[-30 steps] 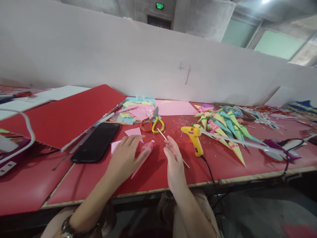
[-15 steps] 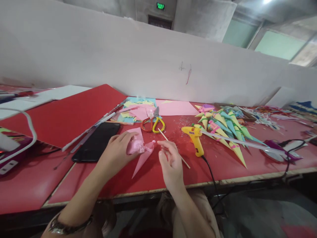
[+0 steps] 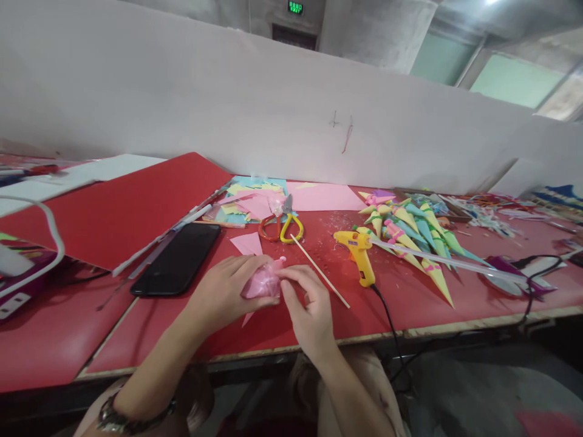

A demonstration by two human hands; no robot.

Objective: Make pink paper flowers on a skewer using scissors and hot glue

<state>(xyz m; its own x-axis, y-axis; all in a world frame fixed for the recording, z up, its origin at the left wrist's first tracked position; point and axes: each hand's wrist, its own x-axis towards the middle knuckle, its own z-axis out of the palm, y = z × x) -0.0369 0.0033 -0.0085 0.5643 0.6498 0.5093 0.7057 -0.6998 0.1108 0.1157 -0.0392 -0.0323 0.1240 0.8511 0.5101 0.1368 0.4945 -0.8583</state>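
Note:
My left hand (image 3: pixel 232 285) is wrapped around a small clear plastic bag (image 3: pixel 263 283) with a pink, clay-like lump in it. The fingers of my right hand (image 3: pixel 310 306) are bent, with thumb and index fingertip at the bag's right side, pinching there. Beneath the bag lies a pink paper cone (image 3: pixel 246 318), mostly covered by the left hand and bag; a small pink ball (image 3: pixel 282 259) shows at its upper end. Behind the hands is a pink paper piece (image 3: pixel 248 244). A thin wooden stick (image 3: pixel 321 271) rests just beyond my right hand.
A yellow glue gun (image 3: pixel 359 255) with a cord lies right of the hands. Farther right are several finished paper cones (image 3: pixel 410 227). Pliers (image 3: pixel 282 224) with red and yellow handles lie behind, near paper scraps. On the left are a black phone (image 3: pixel 177 261) and a red sheet (image 3: pixel 136 206).
My left hand has moved right with the bag, over the cone. The right hand has come to the bag's edge, its fingers now touching it.

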